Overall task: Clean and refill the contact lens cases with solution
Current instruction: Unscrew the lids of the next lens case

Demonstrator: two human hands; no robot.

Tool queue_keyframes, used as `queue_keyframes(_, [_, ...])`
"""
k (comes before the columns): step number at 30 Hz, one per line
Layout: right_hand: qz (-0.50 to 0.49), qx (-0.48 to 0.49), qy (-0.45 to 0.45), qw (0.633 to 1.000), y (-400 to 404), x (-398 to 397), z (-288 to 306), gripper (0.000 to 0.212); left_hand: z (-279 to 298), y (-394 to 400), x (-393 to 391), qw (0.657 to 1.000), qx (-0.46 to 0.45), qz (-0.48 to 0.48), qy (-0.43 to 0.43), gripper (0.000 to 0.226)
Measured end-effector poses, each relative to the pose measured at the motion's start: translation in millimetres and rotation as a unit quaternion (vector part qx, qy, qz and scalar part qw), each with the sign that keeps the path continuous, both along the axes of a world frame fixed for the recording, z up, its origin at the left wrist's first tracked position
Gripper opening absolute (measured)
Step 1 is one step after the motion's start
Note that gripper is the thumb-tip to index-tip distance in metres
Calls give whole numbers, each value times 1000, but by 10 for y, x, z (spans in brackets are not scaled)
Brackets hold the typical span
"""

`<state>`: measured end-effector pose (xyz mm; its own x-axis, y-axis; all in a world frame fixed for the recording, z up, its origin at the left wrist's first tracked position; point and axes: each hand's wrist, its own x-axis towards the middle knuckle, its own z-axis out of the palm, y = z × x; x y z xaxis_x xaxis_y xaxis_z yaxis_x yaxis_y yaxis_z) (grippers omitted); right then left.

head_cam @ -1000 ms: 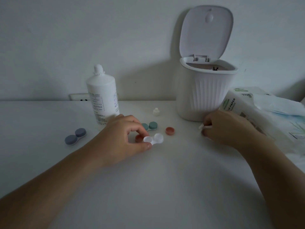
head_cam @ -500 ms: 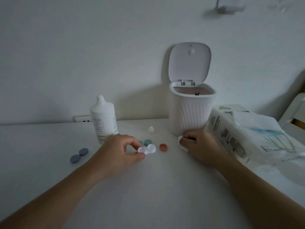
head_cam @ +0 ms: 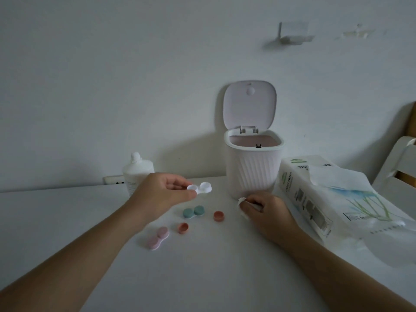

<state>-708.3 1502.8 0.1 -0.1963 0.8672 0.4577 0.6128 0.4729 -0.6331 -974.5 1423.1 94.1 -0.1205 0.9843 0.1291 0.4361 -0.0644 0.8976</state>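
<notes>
My left hand (head_cam: 161, 194) pinches one end of an uncapped white lens case (head_cam: 200, 188) and holds it lifted above the table. My right hand (head_cam: 266, 212) rests on the table to the right and grips a crumpled white tissue (head_cam: 243, 204). Two orange-red caps (head_cam: 218, 216) (head_cam: 183, 227) lie loose below the lifted case. A teal capped case (head_cam: 193, 212) and a pink capped case (head_cam: 158, 238) lie on the table. The white solution bottle (head_cam: 137, 172) stands behind my left hand, partly hidden.
A small white ribbed bin (head_cam: 253, 170) stands at the back with its lid up. A tissue pack (head_cam: 333, 199) lies to the right with a sheet sticking out. A white chair (head_cam: 398, 163) is at the far right. A wall socket (head_cam: 113, 180) sits behind the bottle.
My left hand has lifted the white case off the table. My head has tilted up, so the wall fills more of the view. The right hand stays near the bin with the tissue.
</notes>
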Motion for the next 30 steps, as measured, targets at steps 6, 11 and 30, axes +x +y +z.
queue_keyframes(6, [20, -62, 120, 991, 29, 34, -14, 28, 285, 302, 125, 998, 30, 19, -58, 18])
queue_keyframes(11, [45, -81, 131, 987, 45, 42, -42, 31, 470, 594, 279, 992, 25, 26, -119, 12])
queue_keyframes(30, [78, -63, 126, 987, 70, 32, -49, 43, 726, 1230, 652, 984, 131, -18, 122, 20])
